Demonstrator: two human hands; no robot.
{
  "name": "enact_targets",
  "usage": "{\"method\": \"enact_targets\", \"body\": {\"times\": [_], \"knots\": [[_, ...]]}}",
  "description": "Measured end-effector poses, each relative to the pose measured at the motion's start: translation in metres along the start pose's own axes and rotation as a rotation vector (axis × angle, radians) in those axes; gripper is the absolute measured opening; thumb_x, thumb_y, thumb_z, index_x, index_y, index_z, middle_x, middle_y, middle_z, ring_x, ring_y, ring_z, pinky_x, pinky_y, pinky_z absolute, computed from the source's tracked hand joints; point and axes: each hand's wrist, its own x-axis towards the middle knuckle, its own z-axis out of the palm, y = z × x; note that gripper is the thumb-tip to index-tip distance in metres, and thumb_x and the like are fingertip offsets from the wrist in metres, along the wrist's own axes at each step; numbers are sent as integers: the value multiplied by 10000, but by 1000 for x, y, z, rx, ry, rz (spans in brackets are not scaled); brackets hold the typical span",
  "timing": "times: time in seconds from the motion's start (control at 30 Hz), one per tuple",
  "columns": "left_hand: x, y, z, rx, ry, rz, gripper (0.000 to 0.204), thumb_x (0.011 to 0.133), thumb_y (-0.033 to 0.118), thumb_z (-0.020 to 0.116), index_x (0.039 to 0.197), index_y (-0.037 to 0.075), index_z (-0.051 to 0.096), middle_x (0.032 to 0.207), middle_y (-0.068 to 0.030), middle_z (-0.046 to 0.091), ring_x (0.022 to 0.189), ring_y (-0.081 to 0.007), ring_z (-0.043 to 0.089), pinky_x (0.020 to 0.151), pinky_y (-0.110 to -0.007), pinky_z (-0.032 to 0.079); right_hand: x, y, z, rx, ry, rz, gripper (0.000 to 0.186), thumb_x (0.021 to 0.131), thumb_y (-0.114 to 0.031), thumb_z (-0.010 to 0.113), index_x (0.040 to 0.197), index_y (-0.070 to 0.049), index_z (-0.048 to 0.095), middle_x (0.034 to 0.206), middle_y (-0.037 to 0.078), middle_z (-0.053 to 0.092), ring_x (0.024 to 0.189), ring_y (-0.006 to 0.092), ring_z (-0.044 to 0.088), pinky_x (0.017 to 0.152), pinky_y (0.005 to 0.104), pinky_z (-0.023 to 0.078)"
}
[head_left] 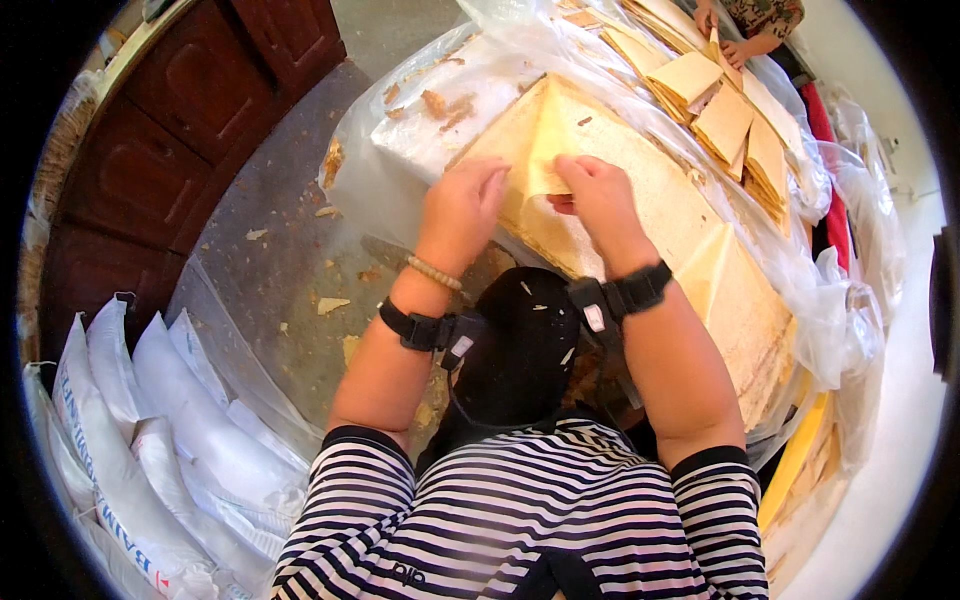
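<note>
A large stack of thin, pale yellow sheets (650, 185) lies in front of me on clear plastic. My left hand (462, 205) is at the near left edge of the stack, thumb and fingers pinched together on the edge of a yellow sheet (547, 145). Just right of it, my right hand (603, 205) pinches the same sheet between thumb and bent fingers. Between my hands the sheet is raised and creased, catching the light. Its far part rests on the stack. My right fingertips are partly hidden behind the sheet.
Folded yellow sheets (725, 125) lie in a pile at the far right, where another person's hands (735, 50) work. Clear plastic (400, 140) spreads around the stack. White sacks (200, 410) stand at lower left, near dark red cabinets (170, 120). Flakes litter the grey floor (270, 270).
</note>
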Motion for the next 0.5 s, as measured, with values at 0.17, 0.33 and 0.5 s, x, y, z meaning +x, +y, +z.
{"method": "enact_targets", "body": {"times": [0.17, 0.33, 0.5], "knots": [[23, 16, -2, 190, -153, 179, 133, 883, 122, 643, 937, 55, 744, 1021, -142, 715, 985, -318, 663, 860, -394, 537, -51, -14, -53, 97, 238, -177, 286, 970, -257, 639, 956, 16, 723, 850, 53, 701, 745, 107, 657, 667, 273, 571], [77, 34, 51, 492, -413, 326, 166, 892, 147, 607, 962, 66, 734, 1057, -131, 694, 1036, -333, 624, 937, -413, 507, -74, -23, -85, 225, 179, -104, 198, 962, -160, 617, 1021, 9, 699, 954, 56, 717, 839, 130, 684, 756, 291, 568], [97, 26, 103, 406, -662, 342, 391, 960, 227, 534, 1322, 91, 595, 1399, -143, 560, 1309, -320, 496, 1093, -417, 409, -103, -38, -121, 296, 308, -356, 199, 953, -139, 614, 1044, 21, 689, 1011, 71, 714, 916, 152, 682, 865, 286, 524]]}}
